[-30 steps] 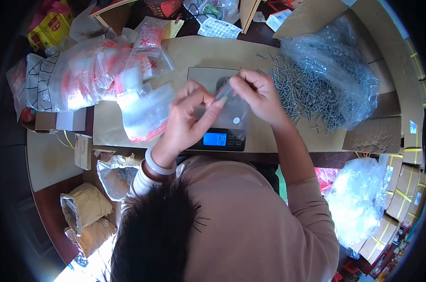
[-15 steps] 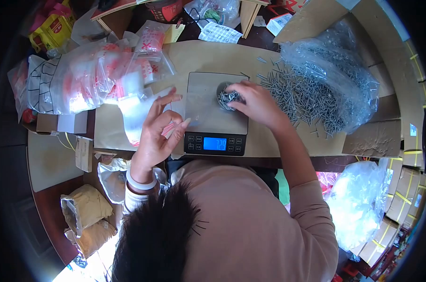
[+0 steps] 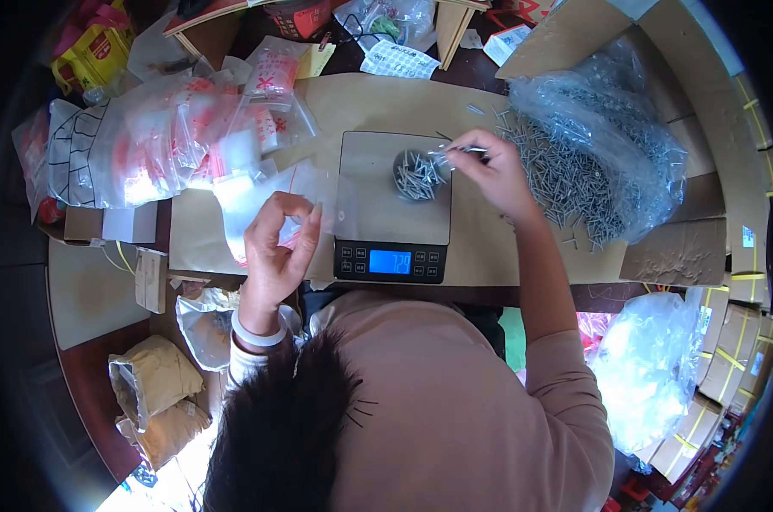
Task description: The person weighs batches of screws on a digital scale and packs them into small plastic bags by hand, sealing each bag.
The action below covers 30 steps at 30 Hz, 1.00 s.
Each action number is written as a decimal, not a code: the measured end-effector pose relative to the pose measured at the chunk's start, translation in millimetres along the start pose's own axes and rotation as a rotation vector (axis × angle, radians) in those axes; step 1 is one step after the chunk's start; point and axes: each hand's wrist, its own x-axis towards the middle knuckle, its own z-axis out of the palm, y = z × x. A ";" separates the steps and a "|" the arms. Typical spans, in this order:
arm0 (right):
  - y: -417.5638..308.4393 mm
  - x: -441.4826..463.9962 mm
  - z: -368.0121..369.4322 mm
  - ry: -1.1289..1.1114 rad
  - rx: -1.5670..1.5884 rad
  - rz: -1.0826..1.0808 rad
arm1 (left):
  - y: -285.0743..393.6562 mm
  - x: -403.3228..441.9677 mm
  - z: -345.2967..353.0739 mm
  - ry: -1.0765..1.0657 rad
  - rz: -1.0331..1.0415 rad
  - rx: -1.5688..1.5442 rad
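A digital kitchen-type scale (image 3: 352, 154) with a lit blue display carries a small dark round dish (image 3: 398, 162) filled with thin silver screws (image 3: 419, 177). Just right of the dish, my right hand (image 3: 497, 175) is closed, with a few screws sticking out of its fingertips. My left hand (image 3: 277, 243) is left of the scale, thumb and fingers pinched on a clear plastic bag (image 3: 342, 209). The see-through bag overlaps the scale's left edge, and its outline is faint.
A big heap of loose screws (image 3: 566, 188) spills from a clear bag (image 3: 600, 102) inside an open cardboard box (image 3: 677, 256) on the right. Packed plastic bags (image 3: 169, 141) lie at the left. Brown paper (image 3: 480, 256) covers the table.
My right hand has lifted off the dish and moved right with a few screws. My left hand has dropped slightly, its fingers drawn closer together. The display still reads about the same.
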 end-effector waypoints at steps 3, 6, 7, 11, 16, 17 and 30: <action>32.7 -4.7 -42.0 0.073 0.029 0.124 | -5.1 -3.4 -4.9 0.073 0.006 0.009; 50.8 -18.3 -70.6 0.199 -0.624 -0.053 | -12.8 -8.7 -12.2 0.113 -0.040 -0.011; 53.6 -22.4 -73.6 0.248 -0.955 -0.180 | -15.3 -9.7 -13.5 0.115 -0.046 -0.023; 40.9 -18.3 -56.7 0.135 -0.665 -0.125 | -15.7 -9.4 -12.2 0.102 -0.029 0.007; 7.9 -6.1 -5.2 -0.060 -0.351 0.056 | -10.5 -7.1 -10.8 0.041 0.041 0.063; 4.8 -5.7 1.6 -0.094 -0.307 0.098 | -10.2 -7.2 -11.1 0.045 0.045 0.064; 4.0 -15.6 17.0 -0.005 -0.519 0.073 | -4.6 -0.4 -1.3 0.068 0.096 0.066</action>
